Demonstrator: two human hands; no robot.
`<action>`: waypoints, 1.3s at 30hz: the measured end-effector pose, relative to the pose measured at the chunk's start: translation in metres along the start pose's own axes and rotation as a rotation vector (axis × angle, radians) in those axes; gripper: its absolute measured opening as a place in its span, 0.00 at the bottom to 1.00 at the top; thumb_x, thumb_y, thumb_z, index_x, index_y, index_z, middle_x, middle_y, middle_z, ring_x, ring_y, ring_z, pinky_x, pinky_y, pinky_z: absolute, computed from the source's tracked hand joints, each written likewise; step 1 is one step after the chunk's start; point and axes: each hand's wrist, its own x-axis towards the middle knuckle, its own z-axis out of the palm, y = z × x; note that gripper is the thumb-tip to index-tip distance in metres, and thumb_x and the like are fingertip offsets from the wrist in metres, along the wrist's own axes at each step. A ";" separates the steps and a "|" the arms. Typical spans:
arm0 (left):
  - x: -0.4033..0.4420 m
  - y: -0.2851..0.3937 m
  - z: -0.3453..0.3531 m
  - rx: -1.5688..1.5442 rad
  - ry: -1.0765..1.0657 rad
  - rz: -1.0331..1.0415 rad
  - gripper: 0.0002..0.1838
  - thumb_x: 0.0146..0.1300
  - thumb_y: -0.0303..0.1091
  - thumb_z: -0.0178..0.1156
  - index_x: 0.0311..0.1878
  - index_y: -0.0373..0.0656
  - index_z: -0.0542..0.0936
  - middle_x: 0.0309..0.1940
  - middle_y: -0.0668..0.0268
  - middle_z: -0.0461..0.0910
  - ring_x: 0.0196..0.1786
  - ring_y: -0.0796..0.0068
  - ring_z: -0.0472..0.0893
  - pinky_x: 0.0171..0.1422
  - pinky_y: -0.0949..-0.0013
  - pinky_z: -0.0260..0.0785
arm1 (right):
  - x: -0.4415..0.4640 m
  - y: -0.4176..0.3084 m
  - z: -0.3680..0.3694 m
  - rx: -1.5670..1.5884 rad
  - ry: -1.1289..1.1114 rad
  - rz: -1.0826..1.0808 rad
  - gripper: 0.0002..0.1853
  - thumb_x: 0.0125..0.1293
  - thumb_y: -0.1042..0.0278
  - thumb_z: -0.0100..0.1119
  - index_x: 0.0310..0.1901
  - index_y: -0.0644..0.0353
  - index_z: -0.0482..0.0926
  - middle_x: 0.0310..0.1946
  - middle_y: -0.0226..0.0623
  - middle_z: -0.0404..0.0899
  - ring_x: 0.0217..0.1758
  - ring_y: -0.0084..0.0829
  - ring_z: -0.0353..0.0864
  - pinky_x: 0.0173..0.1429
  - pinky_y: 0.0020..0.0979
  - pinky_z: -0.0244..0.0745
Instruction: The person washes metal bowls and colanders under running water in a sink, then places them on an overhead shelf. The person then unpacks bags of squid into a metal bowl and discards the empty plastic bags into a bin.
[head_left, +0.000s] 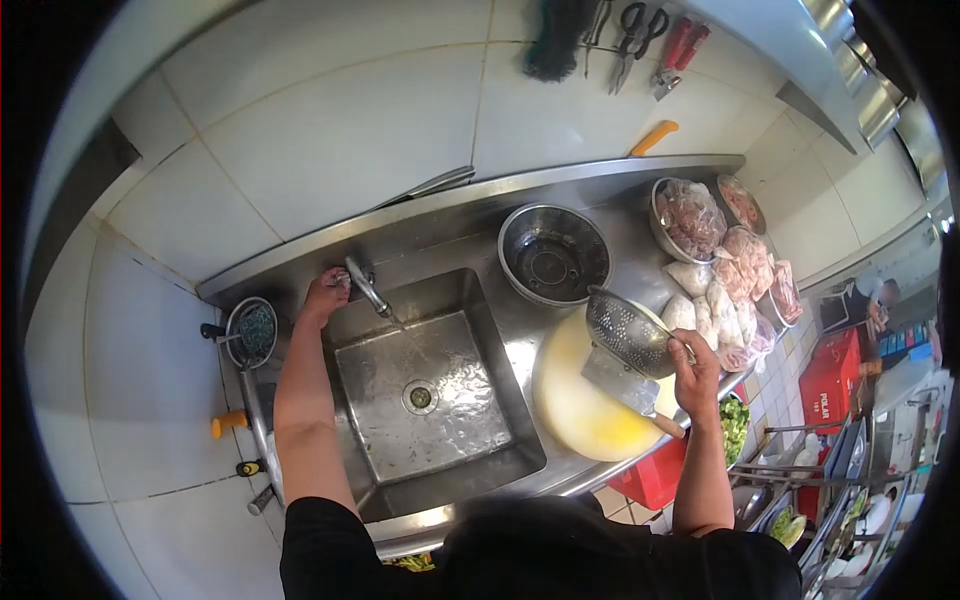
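Observation:
My left hand (330,294) is closed at the base of the faucet (368,288), behind the sink's back left corner; what its fingers grip is too small to make out. Water runs from the spout into the steel sink (400,400). On the right, my right hand (694,366) grips the rim of a perforated metal strainer (630,333), which is tilted over a round yellowish cutting board (565,400). A cleaver (618,381) with a wooden handle lies on the board, partly under the strainer. Behind the board stands a dark metal bowl (555,255).
Bagged meat (740,265) and a bowl of meat (690,218) crowd the counter's right end. A pot with a scouring pad (255,332) stands left of the sink. Scissors (634,45) hang on the wall. A person (872,300) is far right, near a red crate (830,380).

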 end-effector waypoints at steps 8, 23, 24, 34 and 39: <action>-0.013 -0.035 0.039 0.826 0.547 0.608 0.20 0.60 0.25 0.59 0.57 0.49 0.74 0.40 0.55 0.82 0.45 0.58 0.82 0.48 0.61 0.73 | -0.006 0.014 -0.012 0.017 0.037 -0.081 0.06 0.66 0.73 0.56 0.39 0.66 0.78 0.30 0.37 0.77 0.35 0.29 0.74 0.43 0.27 0.69; -0.035 -0.077 0.174 -0.624 0.548 0.309 0.15 0.58 0.29 0.58 0.49 0.46 0.69 0.31 0.61 0.77 0.30 0.74 0.77 0.27 0.73 0.67 | -0.003 0.073 -0.079 0.000 0.206 -0.052 0.07 0.68 0.74 0.53 0.44 0.67 0.77 0.35 0.34 0.77 0.39 0.23 0.73 0.46 0.24 0.68; -0.017 -0.087 0.143 -0.484 0.613 0.250 0.12 0.60 0.32 0.57 0.46 0.44 0.70 0.32 0.60 0.76 0.30 0.73 0.77 0.29 0.71 0.67 | -0.006 0.078 -0.084 0.025 0.213 -0.028 0.07 0.69 0.73 0.53 0.44 0.67 0.77 0.36 0.34 0.77 0.39 0.24 0.73 0.47 0.24 0.68; 0.014 -0.025 0.038 -0.353 0.399 0.178 0.17 0.61 0.43 0.59 0.37 0.34 0.77 0.29 0.58 0.78 0.29 0.64 0.77 0.27 0.60 0.67 | -0.017 0.066 -0.110 -0.074 0.237 0.070 0.08 0.71 0.71 0.53 0.44 0.67 0.77 0.33 0.27 0.75 0.35 0.18 0.70 0.41 0.20 0.66; 0.038 -0.034 0.017 -0.167 0.483 0.032 0.13 0.61 0.40 0.63 0.34 0.37 0.78 0.27 0.58 0.78 0.25 0.66 0.78 0.26 0.62 0.71 | -0.018 0.050 -0.112 -0.113 0.181 0.073 0.08 0.70 0.70 0.53 0.44 0.67 0.78 0.35 0.28 0.77 0.38 0.18 0.71 0.44 0.21 0.67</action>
